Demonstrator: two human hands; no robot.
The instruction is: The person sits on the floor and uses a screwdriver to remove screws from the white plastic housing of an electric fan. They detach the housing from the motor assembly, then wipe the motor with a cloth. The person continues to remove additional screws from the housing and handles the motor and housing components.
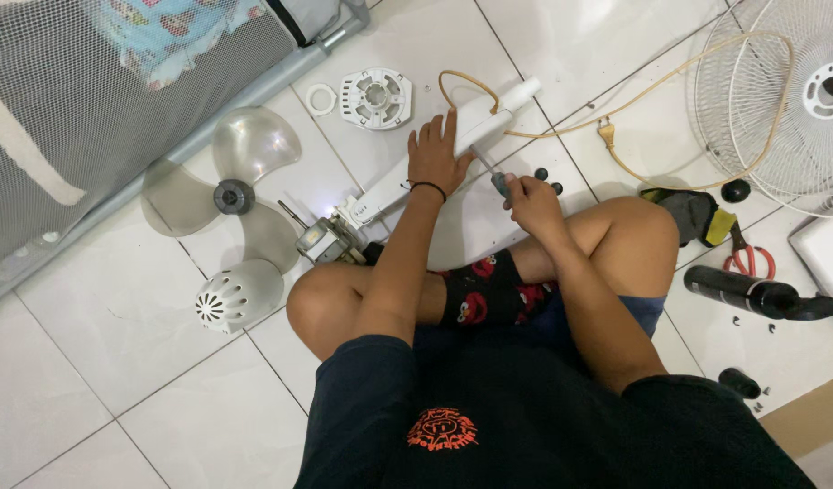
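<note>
Sitting cross-legged on the tile, the person presses the left hand [437,156] flat, fingers spread, on the white fan housing [435,149], while the right hand [529,201] grips a screwdriver [491,172] fist-tight. I'd worry the tip slips off and the loose black knobs [548,179] nearby roll away.

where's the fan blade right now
In the head view the clear fan blade lies on the floor tiles at the left, between the mesh playpen and the white domed motor cover.

White fan housing [435,154], smoky translucent blade [235,186], cream cord [670,68] — black shorts [489,290] patterned with red faces.
</note>
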